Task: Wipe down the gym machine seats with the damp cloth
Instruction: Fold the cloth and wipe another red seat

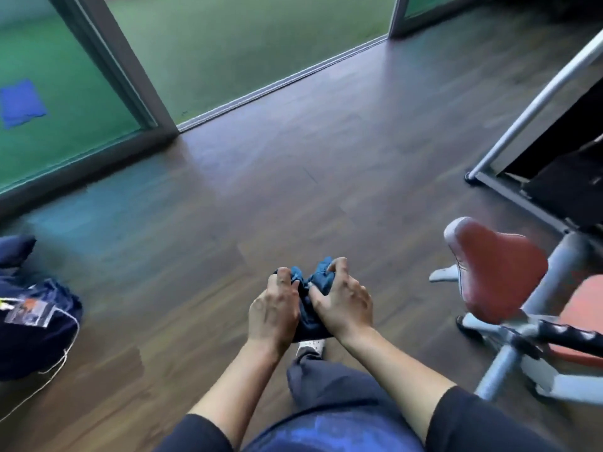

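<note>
Dark bundle on the floor far left, not relevant. Left hand has fingers curled round one end of the cloth, right hand pinches the other end with thumb and bent fingers. Cloth is bunched mid-air between them, well apart from the red seat on the right. Suggest folding it into a flat pad first, then overlapping passes, nose to back
</note>
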Action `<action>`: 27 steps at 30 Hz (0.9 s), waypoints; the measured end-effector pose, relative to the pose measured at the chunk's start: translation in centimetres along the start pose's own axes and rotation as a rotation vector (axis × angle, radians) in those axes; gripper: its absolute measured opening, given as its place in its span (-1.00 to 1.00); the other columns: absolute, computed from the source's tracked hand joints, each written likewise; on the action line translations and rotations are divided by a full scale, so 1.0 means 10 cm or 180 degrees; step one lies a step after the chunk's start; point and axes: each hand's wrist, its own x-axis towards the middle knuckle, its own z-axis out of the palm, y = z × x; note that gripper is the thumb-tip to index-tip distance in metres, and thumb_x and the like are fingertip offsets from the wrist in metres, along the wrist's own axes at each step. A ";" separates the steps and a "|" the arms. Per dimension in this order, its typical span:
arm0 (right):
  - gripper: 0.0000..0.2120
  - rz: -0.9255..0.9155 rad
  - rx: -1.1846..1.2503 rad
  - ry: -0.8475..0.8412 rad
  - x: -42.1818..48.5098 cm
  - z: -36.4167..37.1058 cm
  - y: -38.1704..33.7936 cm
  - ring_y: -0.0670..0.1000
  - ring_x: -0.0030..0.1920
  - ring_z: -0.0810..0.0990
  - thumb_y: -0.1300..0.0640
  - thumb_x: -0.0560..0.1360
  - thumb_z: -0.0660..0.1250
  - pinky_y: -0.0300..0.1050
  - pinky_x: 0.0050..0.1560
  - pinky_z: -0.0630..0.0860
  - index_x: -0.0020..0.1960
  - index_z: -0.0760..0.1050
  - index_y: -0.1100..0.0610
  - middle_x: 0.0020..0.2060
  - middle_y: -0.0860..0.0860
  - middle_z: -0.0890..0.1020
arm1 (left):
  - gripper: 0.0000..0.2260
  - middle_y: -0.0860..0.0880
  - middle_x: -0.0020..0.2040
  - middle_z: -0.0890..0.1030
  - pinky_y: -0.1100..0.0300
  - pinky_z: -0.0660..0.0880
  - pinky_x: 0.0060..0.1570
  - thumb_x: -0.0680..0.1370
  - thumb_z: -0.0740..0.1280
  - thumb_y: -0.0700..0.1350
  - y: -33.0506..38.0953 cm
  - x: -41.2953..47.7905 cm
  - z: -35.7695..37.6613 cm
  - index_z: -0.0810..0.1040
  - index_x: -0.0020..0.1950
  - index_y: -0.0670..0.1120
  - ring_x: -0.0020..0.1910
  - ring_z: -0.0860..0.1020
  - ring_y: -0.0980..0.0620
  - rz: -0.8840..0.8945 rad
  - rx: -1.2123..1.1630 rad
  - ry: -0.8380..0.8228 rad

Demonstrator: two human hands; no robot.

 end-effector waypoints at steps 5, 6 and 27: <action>-0.60 0.0353 0.0097 0.0349 1.03 -0.20 -0.13 0.21 0.01 0.59 -0.12 0.46 0.30 -0.02 -0.06 0.42 0.14 0.28 0.10 -0.05 0.08 0.64 | -0.75 -0.14 0.09 0.54 -0.01 0.39 -0.19 0.64 0.12 -0.02 0.32 1.20 -0.07 0.40 0.21 -0.15 -0.06 0.57 -0.28 0.0477 -0.0079 -0.0203; -0.60 0.0470 0.0146 0.0435 1.21 -0.24 -0.13 0.21 0.00 0.59 -0.12 0.46 0.30 -0.02 -0.07 0.42 0.13 0.28 0.09 -0.06 0.08 0.64 | -0.75 -0.13 0.09 0.54 -0.02 0.40 -0.17 0.64 0.11 -0.02 0.39 1.42 -0.07 0.39 0.21 -0.14 -0.05 0.57 -0.27 0.0525 -0.0062 -0.0260; -0.66 0.3127 0.0622 0.2844 3.26 -0.89 0.81 0.20 -0.12 0.61 -0.07 0.43 0.38 -0.02 -0.26 0.35 0.03 0.34 0.10 -0.17 0.04 0.65 | -0.77 -0.09 0.07 0.50 0.03 0.39 -0.17 0.66 0.01 0.03 2.66 4.09 0.84 0.32 0.14 -0.10 -0.05 0.57 -0.21 0.3616 0.0759 -0.2210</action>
